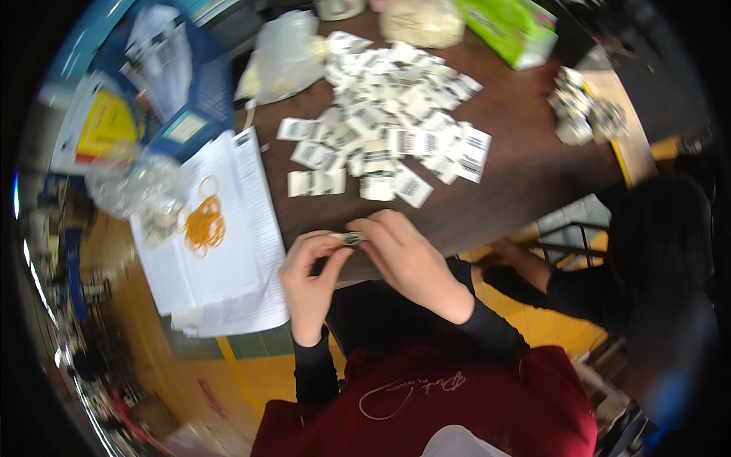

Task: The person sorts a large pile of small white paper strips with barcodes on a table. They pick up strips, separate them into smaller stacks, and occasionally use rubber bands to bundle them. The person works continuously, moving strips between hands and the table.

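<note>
At the near edge of the table, my left hand (308,276) and my right hand (409,257) meet over a small stack of labels (350,238). Both hands pinch it between thumb and fingers, left hand at one end, right hand at the other. The stack looks thin and whitish with dark marks; its details are blurred. Just beyond my hands lies a heap of white printed labels (377,145), many overlapping and several loose along its near side. To the left, orange rubber bands (205,226) rest on printed paper sheets (255,266).
A clear plastic bag (133,186) lies left, near a blue file box (202,99). Behind the heap are a white plastic bag (285,57) and a green packet (510,30). Bundled labels (575,110) sit at the far right. Another person (647,244) sits at the right.
</note>
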Demonstrator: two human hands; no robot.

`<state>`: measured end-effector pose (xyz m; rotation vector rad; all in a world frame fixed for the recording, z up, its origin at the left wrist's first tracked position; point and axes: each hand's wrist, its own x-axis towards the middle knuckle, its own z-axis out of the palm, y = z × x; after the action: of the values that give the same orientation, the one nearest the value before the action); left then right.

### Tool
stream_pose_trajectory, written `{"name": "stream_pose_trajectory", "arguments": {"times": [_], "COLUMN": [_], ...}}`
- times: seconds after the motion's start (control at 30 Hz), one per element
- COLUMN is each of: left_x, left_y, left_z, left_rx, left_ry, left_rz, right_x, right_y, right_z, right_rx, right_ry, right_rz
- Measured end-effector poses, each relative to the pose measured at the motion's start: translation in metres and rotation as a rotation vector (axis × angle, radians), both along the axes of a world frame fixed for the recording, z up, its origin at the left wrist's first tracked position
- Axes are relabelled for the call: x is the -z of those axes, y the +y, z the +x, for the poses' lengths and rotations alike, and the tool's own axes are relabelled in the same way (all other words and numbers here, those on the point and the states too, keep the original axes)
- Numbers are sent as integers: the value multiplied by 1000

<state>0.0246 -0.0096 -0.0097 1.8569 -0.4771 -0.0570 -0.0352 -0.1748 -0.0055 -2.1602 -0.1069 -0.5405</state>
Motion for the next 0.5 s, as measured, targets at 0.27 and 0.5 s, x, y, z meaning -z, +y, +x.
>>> {"name": "stream_pose_trajectory", "arguments": {"times": [0.27, 0.5], "left_x": [8, 13], "left_y": [1, 7], "left_z": [2, 6], "left_rx": [-4, 10], "left_ry": [29, 18], "left_rz": [-46, -21], "right_x": [6, 16], "right_y": [-3, -2], "right_z": [-7, -12], "right_rx": [15, 47], "right_ry": [-99, -178], "right_rz": [-49, -60]}}
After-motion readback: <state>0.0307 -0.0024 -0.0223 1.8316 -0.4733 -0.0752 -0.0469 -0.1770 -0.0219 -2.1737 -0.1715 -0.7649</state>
